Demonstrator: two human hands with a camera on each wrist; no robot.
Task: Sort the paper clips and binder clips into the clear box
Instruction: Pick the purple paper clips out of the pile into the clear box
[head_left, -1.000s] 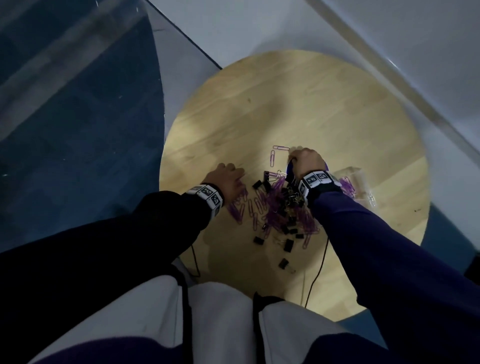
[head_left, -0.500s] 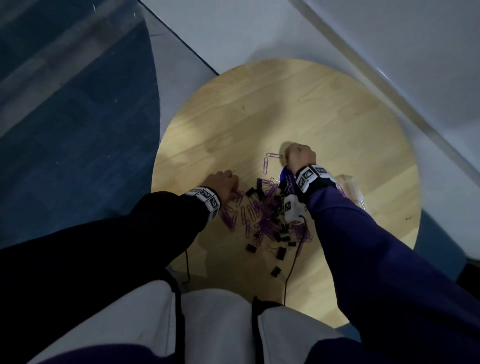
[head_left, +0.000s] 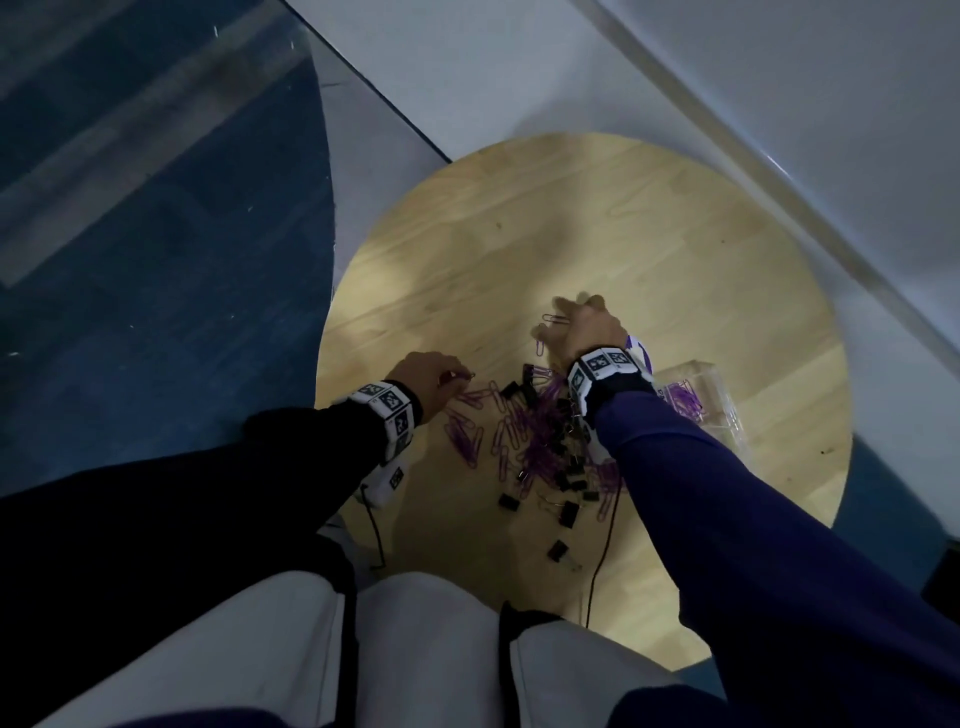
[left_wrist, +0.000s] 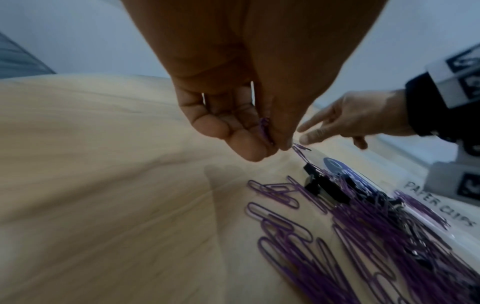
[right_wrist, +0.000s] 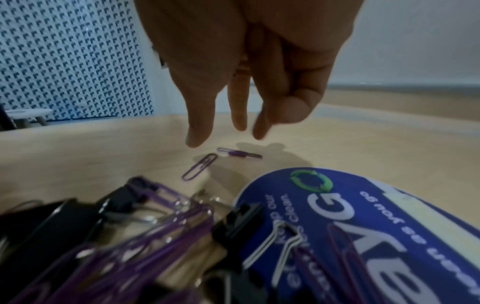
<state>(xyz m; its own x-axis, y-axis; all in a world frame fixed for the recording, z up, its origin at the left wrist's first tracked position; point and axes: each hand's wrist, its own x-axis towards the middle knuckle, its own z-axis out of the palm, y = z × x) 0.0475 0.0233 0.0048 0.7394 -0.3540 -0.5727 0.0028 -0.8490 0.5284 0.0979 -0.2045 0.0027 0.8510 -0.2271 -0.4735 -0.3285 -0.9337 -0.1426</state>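
A heap of purple paper clips (head_left: 524, 436) mixed with black binder clips (head_left: 569, 512) lies on the round wooden table (head_left: 597, 218). My left hand (head_left: 452, 376) hovers at the heap's left edge and pinches a purple paper clip (left_wrist: 265, 128) between thumb and fingertips. My right hand (right_wrist: 226, 135) is beyond the heap with straight fingers pointing down, holding nothing, just above two stray paper clips (right_wrist: 200, 169) (right_wrist: 240, 155). The clear box (head_left: 722, 410) stands at the right, partly behind my right wrist, with purple clips inside.
A blue and white printed packet (right_wrist: 337, 216) labelled paper clips lies under my right wrist beside the heap. Thin black cables (head_left: 605, 540) trail off the table's near edge. A wall (head_left: 779, 104) runs close behind the table. My knees (head_left: 415, 649) are under the near edge.
My right hand has moved away from the heap towards the two stray clips, and its fingers have straightened. My left hand has stayed at the heap's left edge.
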